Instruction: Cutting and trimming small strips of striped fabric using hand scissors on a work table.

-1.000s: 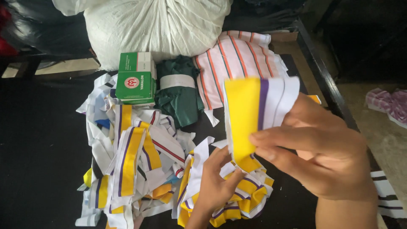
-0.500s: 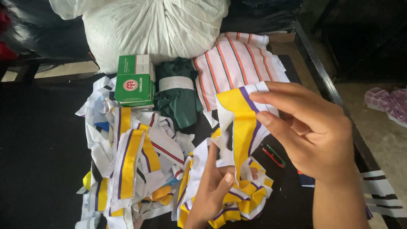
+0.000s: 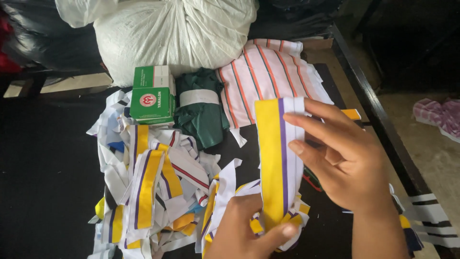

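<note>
Holding the striped fabric strip (image 3: pixel 277 163) upright above the desk (image 3: pixel 43 158), left hand (image 3: pixel 249 232) fingers pinch its base; right hand (image 3: pixel 345 163) fingers grip its edge. Loose pinching risks slippage into the scrap pile (image 3: pixel 153 187).

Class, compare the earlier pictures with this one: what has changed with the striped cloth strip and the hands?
The yellow-and-purple striped strip, folded half a second ago, now hangs flat and upright. The left hand has gripped its bottom; the right hand still holds its top. The green boxes and scrap pile stayed.
</note>
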